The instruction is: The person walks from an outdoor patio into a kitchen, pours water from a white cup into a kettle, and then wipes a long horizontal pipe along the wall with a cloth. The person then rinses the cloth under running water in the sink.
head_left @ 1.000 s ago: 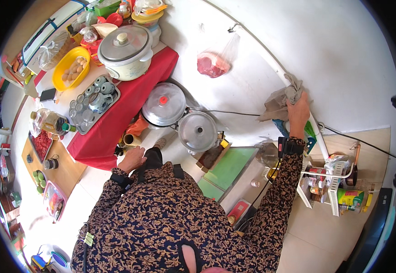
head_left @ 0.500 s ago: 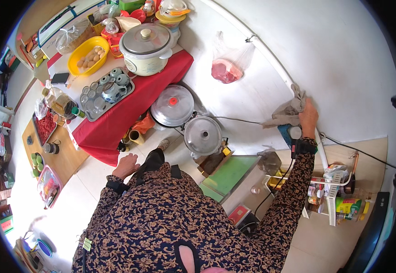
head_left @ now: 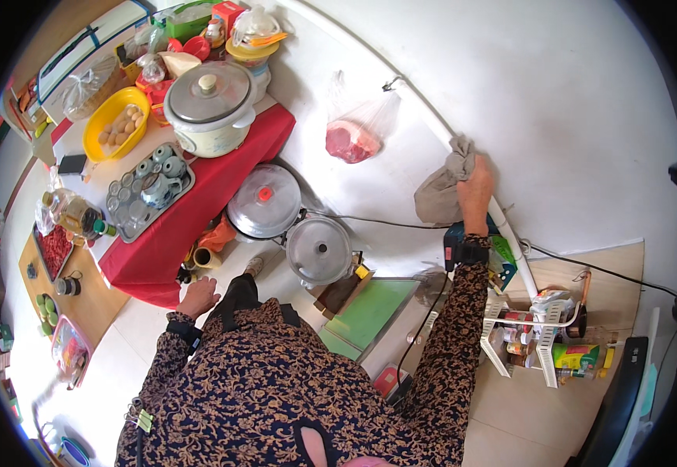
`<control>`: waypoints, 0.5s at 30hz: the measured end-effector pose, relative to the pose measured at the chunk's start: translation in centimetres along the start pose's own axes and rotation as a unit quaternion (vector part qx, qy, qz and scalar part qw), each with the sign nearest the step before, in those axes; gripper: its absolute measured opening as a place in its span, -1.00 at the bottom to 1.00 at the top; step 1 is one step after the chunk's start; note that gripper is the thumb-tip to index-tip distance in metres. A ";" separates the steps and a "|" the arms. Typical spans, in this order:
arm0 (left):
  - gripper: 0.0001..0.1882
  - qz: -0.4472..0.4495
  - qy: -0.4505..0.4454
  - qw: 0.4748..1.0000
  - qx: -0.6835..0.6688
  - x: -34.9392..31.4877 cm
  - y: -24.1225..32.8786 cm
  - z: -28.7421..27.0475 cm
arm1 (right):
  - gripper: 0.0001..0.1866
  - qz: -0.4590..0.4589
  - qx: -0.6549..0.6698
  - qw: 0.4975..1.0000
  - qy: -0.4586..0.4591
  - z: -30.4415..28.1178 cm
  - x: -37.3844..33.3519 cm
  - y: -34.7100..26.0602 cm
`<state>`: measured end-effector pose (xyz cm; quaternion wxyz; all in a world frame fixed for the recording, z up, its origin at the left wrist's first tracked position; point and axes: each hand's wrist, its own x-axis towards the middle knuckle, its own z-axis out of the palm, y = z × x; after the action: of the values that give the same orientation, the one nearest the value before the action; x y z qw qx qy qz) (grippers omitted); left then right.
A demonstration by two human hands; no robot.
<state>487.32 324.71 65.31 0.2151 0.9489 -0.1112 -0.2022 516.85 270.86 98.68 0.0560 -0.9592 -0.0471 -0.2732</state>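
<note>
My right hand [head_left: 474,194] is closed on a grey cloth [head_left: 438,198] and presses it to the white pipe [head_left: 425,107] that runs down the wall. Part of the cloth wraps the pipe, and the rest hangs loose to the left. My left hand [head_left: 198,297] hangs low by my side near the red tablecloth [head_left: 147,265], its fingers loosely apart and nothing in them. To the left of the cloth, a clear plastic bag with a piece of raw meat [head_left: 351,142] hangs against the wall.
Two lidded pots [head_left: 319,249] stand on the floor beside the table. On the table are a white cooker [head_left: 212,140], a yellow basin of eggs [head_left: 93,128] and a tray of cups [head_left: 137,226]. A white rack [head_left: 547,366] of jars stands right; a black cable [head_left: 377,223] crosses the wall.
My right hand has moved up along the pipe with the grey cloth. The whole view has shifted, so the surroundings sit further left. My left hand still hangs empty.
</note>
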 end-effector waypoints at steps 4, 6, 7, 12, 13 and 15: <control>-0.69 0.033 0.025 0.999 0.023 1.8 0.6 -0.7 | -0.61 -0.012 0.087 0.995 0.055 1.9 1.2 -2.6; -0.66 0.020 0.010 1.000 0.018 2.1 0.6 -0.9 | -0.60 -0.010 0.086 0.994 0.062 2.8 2.0 -3.8; -0.64 0.004 -0.010 1.000 0.014 2.2 0.5 -1.0 | -0.61 -0.011 0.094 0.993 0.068 3.1 2.4 -4.4; -0.61 -0.035 -0.039 0.999 0.005 2.3 -0.3 -1.1 | -0.62 -0.025 0.141 0.988 0.055 4.4 4.6 -7.1; -0.60 -0.042 -0.037 0.998 0.001 2.3 -0.4 -1.0 | -0.62 -0.032 0.146 0.987 0.056 4.7 5.1 -7.6; -0.64 -0.030 0.001 0.999 0.012 2.4 -0.7 -0.9 | -0.62 -0.049 0.150 0.986 0.061 5.5 6.2 -8.6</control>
<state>489.90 324.91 64.92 0.1976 0.9545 -0.0852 -0.2065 523.92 280.49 98.04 0.1887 -0.9181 -0.1306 -0.3231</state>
